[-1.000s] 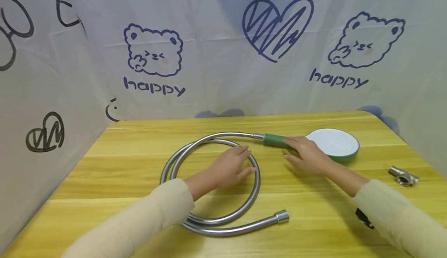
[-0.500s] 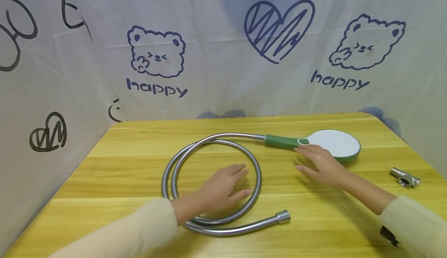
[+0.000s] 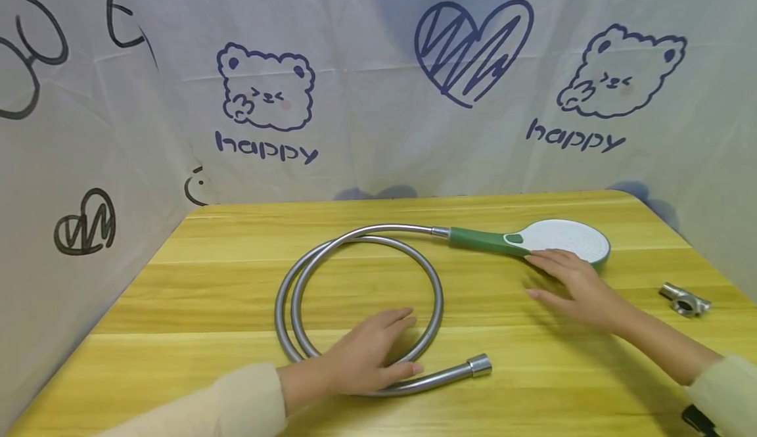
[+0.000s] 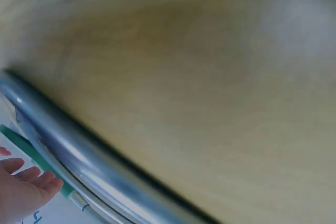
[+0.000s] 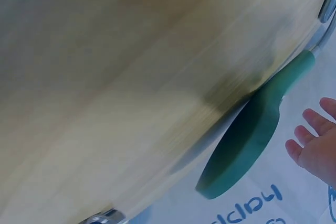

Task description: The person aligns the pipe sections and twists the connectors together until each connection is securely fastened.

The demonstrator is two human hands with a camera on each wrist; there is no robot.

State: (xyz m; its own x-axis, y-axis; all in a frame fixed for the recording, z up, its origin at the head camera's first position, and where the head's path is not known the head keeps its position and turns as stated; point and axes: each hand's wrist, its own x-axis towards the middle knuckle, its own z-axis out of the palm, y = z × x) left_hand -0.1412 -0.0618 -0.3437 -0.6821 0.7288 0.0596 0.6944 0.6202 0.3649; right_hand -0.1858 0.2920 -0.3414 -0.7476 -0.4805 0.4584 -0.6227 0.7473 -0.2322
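Observation:
A shower head [image 3: 564, 240] with a white face and a green handle [image 3: 479, 239] lies on the table, face up. Its silver shower hose [image 3: 439, 279] is joined to the handle and coiled in loops to the left. My right hand [image 3: 576, 289] hovers in front of the shower head, fingers extended, covering part of its near edge; the right wrist view shows it apart from the green back. Over the near side of the coil is my left hand [image 3: 367, 358], fingers loosely straight, holding nothing. The hose's free end has a metal nut [image 3: 480, 365], just right of that hand.
A small metal shower bracket or valve fitting [image 3: 685, 299] lies at the right of the wood-grain table [image 3: 195, 279]. White cloth walls [image 3: 367, 128] with drawings stand behind and at both sides.
Both hands have drawn back toward the person, the right one also rightward from the handle to the shower head's near edge. The shower head and hose have stayed in place.

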